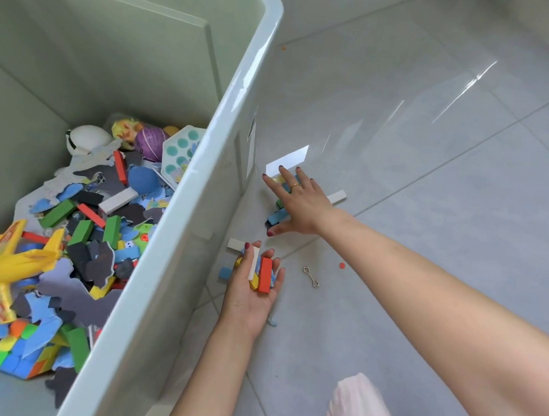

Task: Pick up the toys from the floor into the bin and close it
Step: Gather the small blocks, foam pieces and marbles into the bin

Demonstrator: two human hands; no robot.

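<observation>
Toys: small coloured wooden blocks (279, 215) on grey tile beside pale-green plastic bin (186, 204). Right hand (298, 202) splayed over them; left hand (255, 282) cupped, thumb pinning blocks. Rake together, then scoop.

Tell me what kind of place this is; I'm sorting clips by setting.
Probably a room in a home, perhaps a play area. A large plastic bin full of toys sits on a glossy tiled floor, with coloured blocks scattered beside it.
</observation>
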